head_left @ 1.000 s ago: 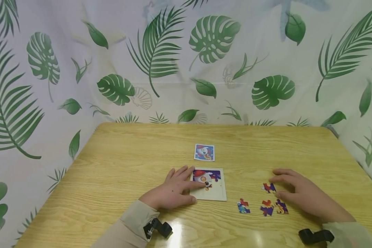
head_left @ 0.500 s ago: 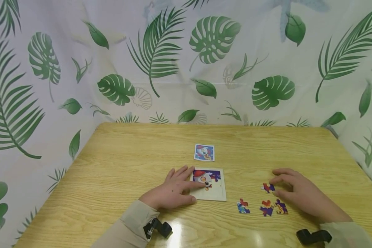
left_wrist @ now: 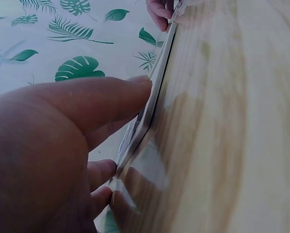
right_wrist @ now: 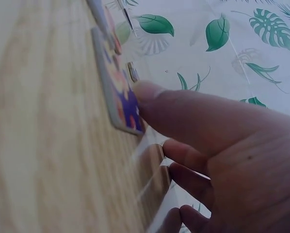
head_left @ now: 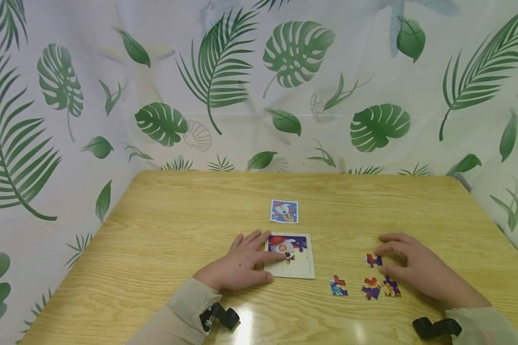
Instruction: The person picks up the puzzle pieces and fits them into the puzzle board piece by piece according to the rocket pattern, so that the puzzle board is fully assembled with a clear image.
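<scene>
My left hand [head_left: 241, 266] lies flat with straight fingers at the left side of a puzzle board [head_left: 304, 268]. Its index finger reaches onto the partly filled rocket picture, and its thumb [left_wrist: 130, 94] is at the board's near edge. On the right, my right hand [head_left: 418, 268] rests with loosely bent fingers. Its index fingertip and thumb are at the right side of a red-and-purple puzzle piece [head_left: 373, 260]. Close below the thumb lies a purple-and-orange puzzle piece [head_left: 391, 287], seen edge-on as a thick piece [right_wrist: 125, 104] in the right wrist view.
Two more pieces lie between board and right hand: a red-and-blue piece [head_left: 338, 286] and a red-and-purple flame piece [head_left: 371, 289]. Behind the board is a small picture card [head_left: 284, 212]. A leaf-print cloth [head_left: 241, 96] hangs behind the wooden table [head_left: 177, 206].
My right hand has shifted slightly left, its fingertips now covering a bit more of the red-and-purple piece's right side. The left hand and the board have stayed put.
</scene>
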Demonstrator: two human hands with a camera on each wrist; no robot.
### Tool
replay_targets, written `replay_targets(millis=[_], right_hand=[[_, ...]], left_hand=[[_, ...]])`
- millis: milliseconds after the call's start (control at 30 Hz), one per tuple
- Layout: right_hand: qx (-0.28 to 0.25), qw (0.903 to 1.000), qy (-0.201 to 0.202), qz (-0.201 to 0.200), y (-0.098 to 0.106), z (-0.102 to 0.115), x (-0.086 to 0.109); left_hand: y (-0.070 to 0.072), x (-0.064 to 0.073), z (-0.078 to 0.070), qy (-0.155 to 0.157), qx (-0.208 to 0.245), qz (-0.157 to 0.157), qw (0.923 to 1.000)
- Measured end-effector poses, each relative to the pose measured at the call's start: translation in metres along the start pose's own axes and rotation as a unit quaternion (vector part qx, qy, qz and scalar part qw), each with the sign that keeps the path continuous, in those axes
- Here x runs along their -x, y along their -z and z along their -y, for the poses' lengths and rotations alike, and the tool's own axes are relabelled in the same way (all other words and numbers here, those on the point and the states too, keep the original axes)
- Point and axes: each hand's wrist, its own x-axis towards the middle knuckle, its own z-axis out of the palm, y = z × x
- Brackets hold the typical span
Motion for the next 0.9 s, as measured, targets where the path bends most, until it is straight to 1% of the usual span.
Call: replay_targets(millis=[133, 333, 500, 633, 767, 900], right_hand=[[0.000, 1.0000, -0.004, 0.000, 0.000, 0.001, 0.000], [0.000, 1.0000, 0.006, -0.007, 0.000, 0.002, 0.000], [0.013, 0.9998, 0.007, -0.010, -0.001, 0.005, -0.002], [0.023, 0.9994, 0.017, -0.020, -0.001, 0.007, -0.003], [0.004, 0.9993, 0.028, -0.024, -0.004, 0.014, -0.006], [-0.025, 0.9982, 0.050, -0.024, -0.013, 0.030, -0.016]], left_hand=[[0.000, 0.000, -0.001, 0.003, 0.000, -0.001, 1.0000], [0.000, 0.000, -0.001, 0.004, 0.000, 0.000, 1.0000], [0.000, 0.001, -0.001, 0.008, 0.006, 0.002, 0.9999], [-0.001, 0.002, -0.001, 0.011, 0.009, 0.000, 0.9999], [-0.001, 0.002, -0.001, 0.011, 0.009, -0.001, 0.9999], [-0.001, 0.001, 0.000, 0.009, 0.006, -0.005, 0.9999]])
